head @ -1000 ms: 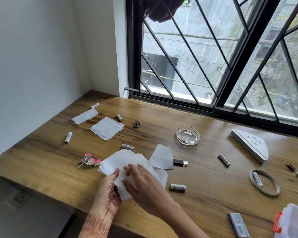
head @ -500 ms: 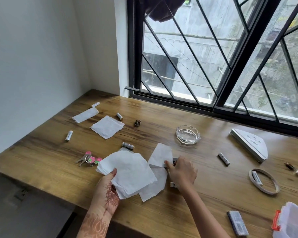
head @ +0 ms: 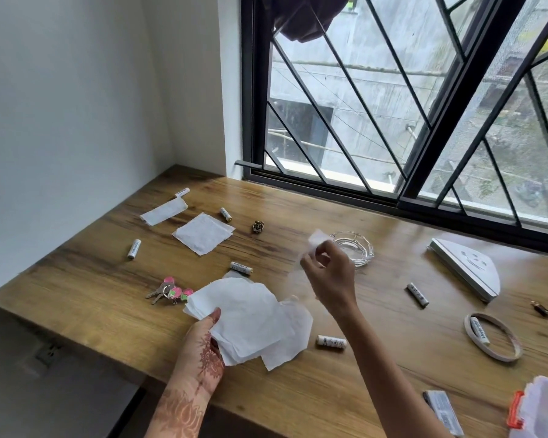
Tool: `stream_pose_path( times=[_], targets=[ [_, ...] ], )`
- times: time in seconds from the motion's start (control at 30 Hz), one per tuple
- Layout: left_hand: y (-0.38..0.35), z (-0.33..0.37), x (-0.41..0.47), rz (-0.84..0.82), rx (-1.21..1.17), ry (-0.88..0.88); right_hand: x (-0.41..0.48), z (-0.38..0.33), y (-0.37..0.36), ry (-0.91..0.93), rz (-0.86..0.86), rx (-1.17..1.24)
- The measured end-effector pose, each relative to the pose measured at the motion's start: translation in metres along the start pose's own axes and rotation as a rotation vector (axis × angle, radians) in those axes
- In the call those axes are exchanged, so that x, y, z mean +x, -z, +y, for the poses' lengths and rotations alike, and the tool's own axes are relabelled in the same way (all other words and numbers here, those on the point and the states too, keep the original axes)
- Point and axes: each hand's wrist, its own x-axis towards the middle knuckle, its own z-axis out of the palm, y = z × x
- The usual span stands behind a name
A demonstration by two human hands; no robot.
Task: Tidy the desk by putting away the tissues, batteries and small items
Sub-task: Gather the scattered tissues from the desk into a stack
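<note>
The wood-grain surface (head: 377, 311) carries the scatter. The right hand (head: 328, 273), half a second ago pressed low beside the pile, is now raised at 12 o'clock, pinching a blurred thin tissue (head: 315, 241) before the glass ashtray (head: 356, 251). The left hand (head: 203, 346) still clamps the soft white tissue stack (head: 250, 317) at 6 o'clock. Two flat tissues (head: 203, 233) lie at 10 o'clock. Eight cylindrical batteries show; one (head: 331, 342) lies just right of the stack.

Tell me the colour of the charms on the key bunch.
Pink with green bits, on the key bunch left of the tissues; the head view shows it.
</note>
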Motion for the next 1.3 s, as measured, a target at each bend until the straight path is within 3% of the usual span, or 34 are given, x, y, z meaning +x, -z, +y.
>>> stream_pose_path(
  times=[0.07,0.23,0.3,0.47,0.63,0.7,0.77,0.87,0.97,1.13,1.3],
  targets=[
    [-0.001,0.001,-0.001,-0.022,-0.003,0.009,-0.001,-0.017,-0.001,0.266,-0.082,-0.031],
    [-0.008,0.006,-0.003,0.054,0.071,0.067,-0.030,-0.032,-0.011,0.852,-0.531,-0.262],
    [-0.003,0.005,-0.001,-0.002,-0.010,0.050,-0.041,-0.028,-0.016,1.031,-0.659,-0.378],
    [-0.004,0.009,-0.005,-0.160,-0.055,-0.059,-0.051,-0.009,-0.015,1.165,-0.898,-0.429],
    [-0.012,0.015,-0.009,0.003,0.090,0.022,-0.057,0.004,-0.016,1.172,-0.874,-0.444],
    [-0.011,0.015,-0.009,0.065,0.172,0.060,-0.057,0.005,-0.014,1.105,-0.806,-0.436],
    [-0.008,0.016,-0.007,0.135,0.195,0.065,-0.055,0.008,-0.008,0.919,-0.727,-0.403],
    [0.000,0.020,-0.001,0.204,0.195,0.033,-0.048,0.022,0.002,0.433,-0.536,-0.370],
    [0.002,0.021,-0.001,0.213,0.220,-0.022,-0.042,0.042,0.006,-0.018,-0.446,-0.542],
    [-0.005,0.017,0.000,0.272,0.225,0.001,-0.046,0.059,0.001,-0.151,-0.421,-0.694],
    [-0.004,0.021,-0.001,0.269,0.267,0.021,-0.041,0.059,-0.003,-0.297,-0.456,-0.547]
  ],
)
